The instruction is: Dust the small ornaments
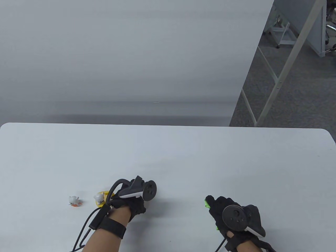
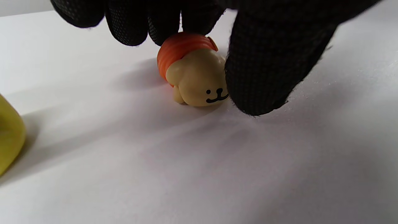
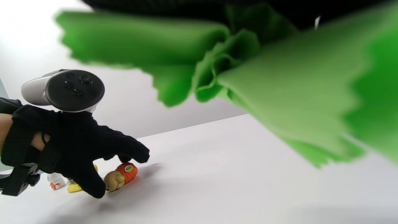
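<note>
A tan animal ornament with an orange shell (image 2: pixel 194 74) lies on its side on the white table (image 1: pixel 183 162). My left hand (image 1: pixel 135 207) is over it: the thumb (image 2: pixel 267 68) touches its face side and the fingertips (image 2: pixel 192 21) rest on its orange top. It also shows in the right wrist view (image 3: pixel 119 177), under that hand (image 3: pixel 93 155). My right hand (image 1: pixel 218 208) grips a bunched green cloth (image 1: pixel 208 203), seen large in the right wrist view (image 3: pixel 279 81), held off to the right of the ornaments.
A small white ornament on an orange base (image 1: pixel 74 200) and a white and yellow ornament (image 1: pixel 101 198) stand left of my left hand. A yellow edge (image 2: pixel 9 140) shows in the left wrist view. The table's far edge (image 1: pixel 168 125) runs across the table view.
</note>
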Available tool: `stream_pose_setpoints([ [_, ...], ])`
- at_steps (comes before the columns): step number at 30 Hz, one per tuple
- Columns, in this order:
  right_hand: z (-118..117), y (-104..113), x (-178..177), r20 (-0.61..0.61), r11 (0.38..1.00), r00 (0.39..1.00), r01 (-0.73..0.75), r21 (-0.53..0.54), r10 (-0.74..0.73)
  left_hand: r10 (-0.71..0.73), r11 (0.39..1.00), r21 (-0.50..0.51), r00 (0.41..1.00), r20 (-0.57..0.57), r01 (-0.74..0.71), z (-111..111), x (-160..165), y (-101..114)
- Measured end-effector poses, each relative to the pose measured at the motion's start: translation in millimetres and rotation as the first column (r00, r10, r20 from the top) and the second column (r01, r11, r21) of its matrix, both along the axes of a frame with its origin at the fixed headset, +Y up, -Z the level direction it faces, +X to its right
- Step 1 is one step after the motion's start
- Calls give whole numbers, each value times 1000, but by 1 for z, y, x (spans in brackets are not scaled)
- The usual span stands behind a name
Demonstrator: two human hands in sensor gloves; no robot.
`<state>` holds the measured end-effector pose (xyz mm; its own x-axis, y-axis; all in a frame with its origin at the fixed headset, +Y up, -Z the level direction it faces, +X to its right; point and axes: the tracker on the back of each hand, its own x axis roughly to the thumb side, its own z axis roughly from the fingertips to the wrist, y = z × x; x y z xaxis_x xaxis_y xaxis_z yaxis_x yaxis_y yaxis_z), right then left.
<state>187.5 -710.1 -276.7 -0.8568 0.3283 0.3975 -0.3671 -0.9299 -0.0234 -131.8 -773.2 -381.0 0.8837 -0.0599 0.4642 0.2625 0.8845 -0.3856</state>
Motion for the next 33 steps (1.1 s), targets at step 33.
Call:
stream_pose_setpoints([
  [33,-25,-5,-76,-61,789,789,601,-128,-611,984,127,87,114,-139,-988,87,-46,46],
])
